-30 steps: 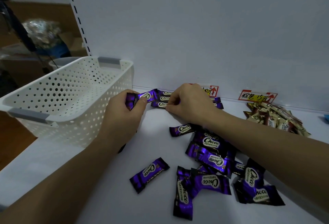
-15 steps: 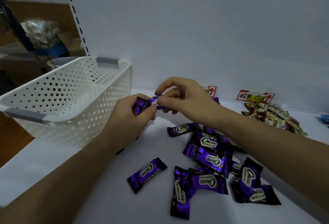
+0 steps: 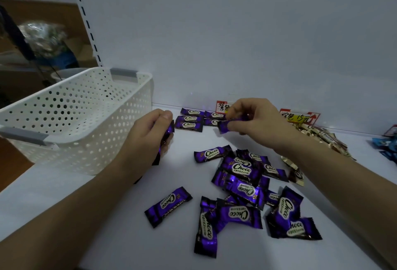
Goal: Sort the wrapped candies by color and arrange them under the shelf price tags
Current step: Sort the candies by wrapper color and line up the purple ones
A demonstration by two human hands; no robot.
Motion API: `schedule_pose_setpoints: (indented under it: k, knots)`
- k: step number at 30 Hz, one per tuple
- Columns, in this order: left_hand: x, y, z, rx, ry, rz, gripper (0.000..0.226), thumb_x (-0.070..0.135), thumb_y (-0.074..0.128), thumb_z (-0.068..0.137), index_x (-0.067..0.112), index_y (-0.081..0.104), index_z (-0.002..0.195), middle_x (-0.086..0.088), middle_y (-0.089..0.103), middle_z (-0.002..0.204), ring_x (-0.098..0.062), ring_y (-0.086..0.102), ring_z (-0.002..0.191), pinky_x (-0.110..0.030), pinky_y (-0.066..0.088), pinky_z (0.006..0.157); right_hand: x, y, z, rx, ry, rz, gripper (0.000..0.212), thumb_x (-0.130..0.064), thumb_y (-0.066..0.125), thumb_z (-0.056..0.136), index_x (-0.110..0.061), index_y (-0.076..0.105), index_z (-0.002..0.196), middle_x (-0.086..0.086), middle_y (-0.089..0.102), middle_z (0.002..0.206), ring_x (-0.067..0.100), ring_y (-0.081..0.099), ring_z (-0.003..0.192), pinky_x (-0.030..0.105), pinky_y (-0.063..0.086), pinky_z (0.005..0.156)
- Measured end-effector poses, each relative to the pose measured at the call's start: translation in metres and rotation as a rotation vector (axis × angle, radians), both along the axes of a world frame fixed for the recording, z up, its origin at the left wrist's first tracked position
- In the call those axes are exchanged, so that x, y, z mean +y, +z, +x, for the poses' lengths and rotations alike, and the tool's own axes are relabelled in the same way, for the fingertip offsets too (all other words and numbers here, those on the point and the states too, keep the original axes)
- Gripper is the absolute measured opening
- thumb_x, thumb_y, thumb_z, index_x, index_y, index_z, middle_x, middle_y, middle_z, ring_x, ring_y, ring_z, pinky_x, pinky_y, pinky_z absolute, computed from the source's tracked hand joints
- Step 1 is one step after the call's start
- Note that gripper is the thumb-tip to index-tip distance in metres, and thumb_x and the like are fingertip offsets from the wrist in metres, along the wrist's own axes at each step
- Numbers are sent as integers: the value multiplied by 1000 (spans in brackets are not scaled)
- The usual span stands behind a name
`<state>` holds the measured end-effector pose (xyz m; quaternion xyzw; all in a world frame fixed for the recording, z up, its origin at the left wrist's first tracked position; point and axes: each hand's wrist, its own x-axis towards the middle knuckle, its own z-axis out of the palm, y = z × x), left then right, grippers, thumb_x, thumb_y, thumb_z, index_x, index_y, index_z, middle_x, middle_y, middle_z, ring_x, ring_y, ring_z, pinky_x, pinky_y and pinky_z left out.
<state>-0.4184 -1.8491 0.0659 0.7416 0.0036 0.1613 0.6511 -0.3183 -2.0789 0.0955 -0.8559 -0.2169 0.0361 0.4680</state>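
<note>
My left hand (image 3: 150, 134) grips purple wrapped candies (image 3: 168, 134) beside the basket. My right hand (image 3: 253, 119) pinches one purple candy (image 3: 223, 127) just above the shelf, in front of the purple price tag (image 3: 222, 106). Several purple candies (image 3: 189, 121) lie in neat rows against the back wall under that tag. A loose heap of purple candies (image 3: 242, 186) covers the shelf in front of me. Gold and brown candies (image 3: 322, 138) lie under the yellow price tag (image 3: 299, 117) to the right.
A white perforated basket (image 3: 75, 119) with grey handles stands at the left end of the white shelf (image 3: 107, 216). Blue candies (image 3: 384, 145) show at the far right edge. The white back wall rises behind the tags.
My right hand took a purple candy from my left hand and moved right with it toward the purple tag. My left hand stayed by the basket with its candies.
</note>
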Motion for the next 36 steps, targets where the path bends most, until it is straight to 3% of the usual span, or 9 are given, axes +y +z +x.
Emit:
schedule_pose_setpoints:
  k: [3, 6, 10, 13, 16, 22, 26, 33, 36]
  knots:
    - [6, -2, 2, 62, -53, -30, 18, 19, 39, 83, 6, 44, 72, -8, 44, 61, -17, 34, 49, -24, 26, 43, 3, -13, 0, -105, 4, -207, 15, -21, 86, 77, -23, 71, 80, -9, 69, 69, 0, 61, 62, 19, 47, 67]
    - [7, -4, 3, 89, -45, -21, 13, 14, 38, 74, 10, 50, 69, -10, 46, 60, -19, 35, 49, -24, 28, 41, 7, -22, -3, -251, -16, -320, 12, -32, 82, 80, -27, 72, 85, -13, 69, 80, -1, 60, 74, 15, 44, 64]
    - [5, -5, 1, 8, -41, 124, 20, 20, 51, 84, 1, 56, 81, -12, 49, 57, -19, 40, 48, -24, 34, 43, 1, -14, -1, -263, -11, -358, 6, -29, 80, 83, -30, 75, 84, -15, 70, 82, -7, 60, 69, 11, 43, 63]
    - [5, -6, 2, -37, -18, 141, 12, 16, 64, 96, 6, 61, 90, -8, 59, 60, -19, 46, 48, -27, 41, 46, -1, -14, 0, -195, 20, -385, 7, -23, 82, 82, -29, 79, 81, -17, 71, 78, -11, 60, 66, 5, 42, 55]
    - [5, -5, 1, -43, 7, 135, 7, 18, 62, 97, 11, 61, 95, -8, 63, 62, -20, 49, 49, -27, 41, 46, 6, -18, 2, -233, -12, -399, 8, -21, 79, 82, -28, 81, 82, -15, 73, 77, -6, 62, 66, 6, 41, 56]
    - [5, -6, 3, -45, 16, 204, 9, 23, 63, 95, 18, 70, 93, -2, 61, 59, -15, 50, 47, -22, 40, 47, 14, -23, 4, -322, -53, -423, 11, -22, 71, 86, -26, 81, 86, -12, 76, 87, 6, 66, 78, 30, 58, 77]
    - [2, -5, 1, -29, -23, 222, 10, 24, 66, 93, 21, 74, 87, -1, 55, 52, -19, 44, 44, -26, 35, 44, 17, -27, 6, -368, -65, -429, 14, -23, 69, 87, -27, 81, 92, -10, 76, 91, 10, 67, 80, 37, 60, 77]
    - [-2, -1, -3, 6, -70, 239, 24, 45, 65, 77, 24, 76, 84, -2, 58, 54, -14, 43, 43, -22, 36, 43, 18, -31, 9, -405, -60, -430, 14, -24, 69, 89, -27, 81, 95, -9, 77, 94, 11, 68, 82, 36, 59, 79]
    - [-1, -1, -3, 12, -65, 249, 32, 47, 66, 73, 18, 75, 80, -1, 56, 51, -13, 41, 42, -21, 35, 42, 15, -17, 4, -446, -93, -232, 12, -22, 70, 91, -24, 81, 97, -14, 74, 87, 0, 65, 76, 20, 53, 76]
